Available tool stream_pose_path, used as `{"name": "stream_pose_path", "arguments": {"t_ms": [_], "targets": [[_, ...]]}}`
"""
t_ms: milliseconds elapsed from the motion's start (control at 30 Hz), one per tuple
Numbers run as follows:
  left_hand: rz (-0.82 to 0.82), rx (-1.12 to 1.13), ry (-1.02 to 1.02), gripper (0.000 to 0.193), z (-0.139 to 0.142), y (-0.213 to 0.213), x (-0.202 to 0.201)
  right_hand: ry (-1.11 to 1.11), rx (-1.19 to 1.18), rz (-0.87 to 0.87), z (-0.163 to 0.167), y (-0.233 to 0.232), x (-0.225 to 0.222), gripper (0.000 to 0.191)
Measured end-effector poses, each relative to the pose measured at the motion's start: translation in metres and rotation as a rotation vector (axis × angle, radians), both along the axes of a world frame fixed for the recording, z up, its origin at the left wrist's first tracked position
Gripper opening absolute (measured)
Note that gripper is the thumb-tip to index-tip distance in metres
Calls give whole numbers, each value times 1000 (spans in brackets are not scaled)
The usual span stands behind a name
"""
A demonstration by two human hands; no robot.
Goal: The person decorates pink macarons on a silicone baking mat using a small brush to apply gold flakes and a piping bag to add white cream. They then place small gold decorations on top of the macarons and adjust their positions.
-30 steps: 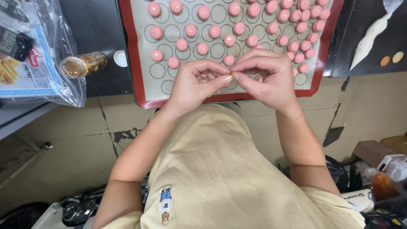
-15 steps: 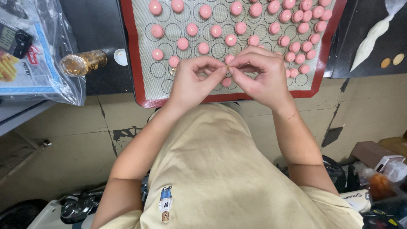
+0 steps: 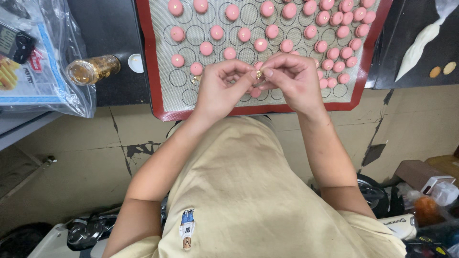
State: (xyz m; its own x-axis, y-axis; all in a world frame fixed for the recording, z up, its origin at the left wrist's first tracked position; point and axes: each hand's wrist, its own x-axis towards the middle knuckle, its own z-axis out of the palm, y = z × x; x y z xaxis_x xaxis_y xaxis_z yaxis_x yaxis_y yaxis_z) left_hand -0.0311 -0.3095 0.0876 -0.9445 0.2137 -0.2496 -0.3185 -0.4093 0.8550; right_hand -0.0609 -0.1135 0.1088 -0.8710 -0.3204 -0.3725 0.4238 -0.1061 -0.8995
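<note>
One pass, left to right. Noting at far left a clear plastic bag (image 3: 71, 91) with a blue booklet inside, well apart from the hands. Noting next a small jar of gold flakes (image 3: 93, 69) lying on its side on the dark counter, long axis running left to right, mouth towards the mat, with its white lid (image 3: 136, 63) just beside it; lying nearer the left hand than the right. Moving on to the red-edged baking mat (image 3: 158, 95), carrying rows of pink shells (image 3: 217, 32), sparse on the left, crowded on the right. Holding the left hand (image 3: 222, 88) over the near edge of the mat, fingers curled in, thumb and forefinger closed in a pinch. Pinching between both sets of fingertips a tiny gold fleck (image 3: 258, 74); being too small to judge any long axis; hanging just above the near rows of shells, one pink shell (image 3: 256, 92) showing directly below the meeting point. Bringing the right hand (image 3: 294, 79) in from the other side, fingertips touching those of the left, likewise closed on the fleck, remaining fingers bent loosely over the shells without clearly touching them. Judging both hands equally near the fleck, pressed together at the tips, neither one open. Noting at far right a white piping bag (image 3: 420, 40) on a black tray (image 3: 382, 71), well apart.
</note>
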Motion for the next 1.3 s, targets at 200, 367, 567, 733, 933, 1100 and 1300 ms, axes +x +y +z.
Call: {"name": "stream_pose_path", "arguments": {"t_ms": [200, 367, 567, 733, 933, 1100, 1300], "targets": [[-15, -203, 35, 9, 9, -1, -1, 303, 194, 126, 10, 2, -1, 11], [-7, -225, 54, 10, 14, 4, -6, 286, 242, 95, 17, -1, -5, 8], [12, -245, 23, 11, 11, 10, -7, 303, 251, 50, 7, 2, -3, 5], [45, -88, -72, 14, -3, 16, -12, 117, 29, 0, -13, 10, -10, 4], [116, -2, -23, 14, -24, 13, -11, -155, -218, -12, -28, 29, -16, 14], [133, 36, -73, 13, -36, 8, -13, -269, -358, -4, -38, 38, -24, 17], [174, 21, -61, 12, -41, -2, -18, -193, -404, -103, -49, 45, -53, 22]]}}
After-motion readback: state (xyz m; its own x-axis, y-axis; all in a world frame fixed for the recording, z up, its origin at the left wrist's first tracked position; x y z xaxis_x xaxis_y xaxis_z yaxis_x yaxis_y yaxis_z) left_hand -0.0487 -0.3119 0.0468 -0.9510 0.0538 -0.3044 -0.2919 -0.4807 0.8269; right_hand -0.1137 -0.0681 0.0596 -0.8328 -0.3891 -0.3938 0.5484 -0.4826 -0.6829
